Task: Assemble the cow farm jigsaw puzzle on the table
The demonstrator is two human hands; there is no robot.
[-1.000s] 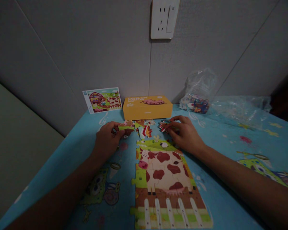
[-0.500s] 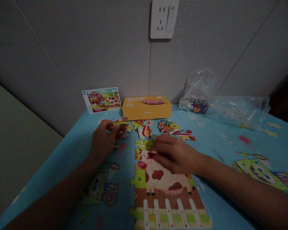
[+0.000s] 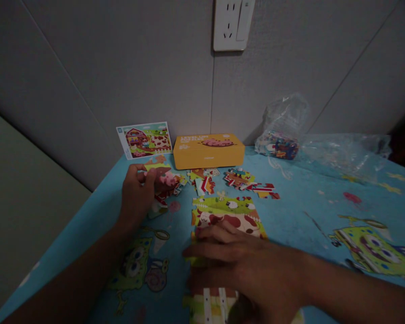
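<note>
My left hand (image 3: 138,191) pinches a jigsaw puzzle piece (image 3: 159,173) over a loose heap of pieces (image 3: 164,195) at the left. Much of the held piece's face is hidden by my thumb and fingers. My right hand (image 3: 243,258) lies spread and palm down across the partly joined puzzle (image 3: 231,204). It covers the cow's body and part of the white fence. Sheep and a strip of green field show at the puzzle's far end, above the cow's head.
More loose pieces (image 3: 238,179) lie beyond the puzzle, before a yellow box (image 3: 209,155). A picture card (image 3: 145,140) leans on the wall at its left. To the right sit a clear bag of pieces (image 3: 278,144) and crumpled plastic (image 3: 347,153). A blue patterned cloth (image 3: 290,220) covers the table.
My right hand has come nearer from the puzzle's far part, its fingers opening from a pinch to spread flat. My left hand has shifted slightly left, still pinching a piece.
</note>
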